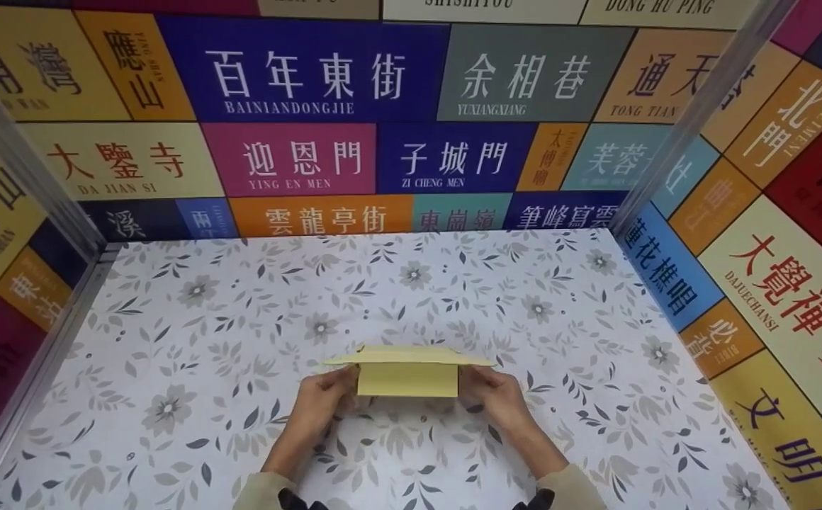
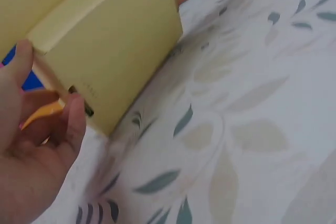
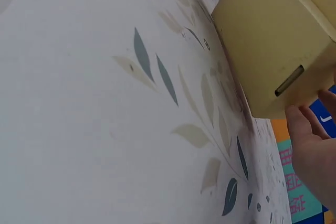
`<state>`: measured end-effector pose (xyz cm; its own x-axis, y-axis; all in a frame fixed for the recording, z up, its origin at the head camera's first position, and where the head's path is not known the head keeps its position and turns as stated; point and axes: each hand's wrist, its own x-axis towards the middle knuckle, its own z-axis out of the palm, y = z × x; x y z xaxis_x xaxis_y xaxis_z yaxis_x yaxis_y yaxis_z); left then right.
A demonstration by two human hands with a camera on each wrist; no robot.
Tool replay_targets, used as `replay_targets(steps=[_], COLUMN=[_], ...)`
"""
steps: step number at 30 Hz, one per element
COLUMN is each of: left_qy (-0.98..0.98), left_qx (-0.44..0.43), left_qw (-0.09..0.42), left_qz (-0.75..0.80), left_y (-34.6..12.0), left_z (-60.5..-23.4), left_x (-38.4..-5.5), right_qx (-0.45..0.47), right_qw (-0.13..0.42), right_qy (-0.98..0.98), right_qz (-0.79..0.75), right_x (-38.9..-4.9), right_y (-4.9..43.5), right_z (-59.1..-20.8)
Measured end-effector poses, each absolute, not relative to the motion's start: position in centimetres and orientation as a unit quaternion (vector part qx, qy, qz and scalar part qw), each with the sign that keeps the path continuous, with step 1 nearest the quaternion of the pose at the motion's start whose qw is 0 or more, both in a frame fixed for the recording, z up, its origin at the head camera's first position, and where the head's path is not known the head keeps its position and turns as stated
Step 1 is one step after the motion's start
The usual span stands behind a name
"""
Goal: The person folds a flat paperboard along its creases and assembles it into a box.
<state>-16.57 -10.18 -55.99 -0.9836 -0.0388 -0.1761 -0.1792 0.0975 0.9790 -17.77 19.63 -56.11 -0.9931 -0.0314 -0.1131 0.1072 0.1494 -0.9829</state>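
Observation:
A pale yellow cardboard box [image 1: 407, 380] is held low at the front middle of the table, a wide flap [image 1: 407, 355] spreading along its far upper edge. My left hand [image 1: 322, 400] grips its left end; in the left wrist view the thumb is at the upper corner and a fingertip lies by a narrow dark slot [image 2: 81, 102]. At the opposite end my right hand [image 1: 503, 400] holds the box, its fingers beside a similar slot [image 3: 290, 81] in the right wrist view. The right thumb is hidden there, and the box's inside is out of sight.
A white cloth with grey flowers and leaves covers the table [image 1: 255, 319]. Upright panels with colourful Chinese place-name signs [image 1: 305, 74] surround its back and sides. Clear strips [image 1: 701, 106] run up the back corners.

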Motion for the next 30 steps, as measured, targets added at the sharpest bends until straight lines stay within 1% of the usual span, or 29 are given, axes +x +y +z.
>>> replay_targets(steps=[4, 8, 13, 20, 24, 30], left_qy=[0.723, 0.738, 0.764, 0.771, 0.776, 0.779], left_qx=[-0.112, -0.129, -0.152, -0.184, -0.194, -0.207], left_qw=[0.021, 0.007, -0.011, -0.014, -0.015, -0.007], left_qz=[0.681, 0.663, 0.627, 0.609, 0.6, 0.591], left_y=[-9.5, -9.0, -8.4, -7.9, -7.7, -7.5], left_z=[-55.1, -54.5, -54.2, -54.3, -54.2, -53.6], left_x=[-16.5, -16.1, -16.0, -16.3, -16.6, -17.0], right_qx=[0.046, 0.045, 0.046, 0.069, 0.087, 0.109], right_qw=[0.052, 0.047, 0.044, 0.059, 0.056, 0.072], right_qy=[0.74, 0.724, 0.749, 0.761, 0.772, 0.756], right_qz=[-0.669, -0.686, -0.66, -0.642, -0.627, -0.642], right_x=[-17.5, -17.4, -17.3, -17.5, -17.9, -18.5], right_y=[18.9, 18.5, 18.1, 17.6, 17.2, 16.8], right_z=[-55.7, -55.1, -54.6, -54.7, -54.8, -54.6])
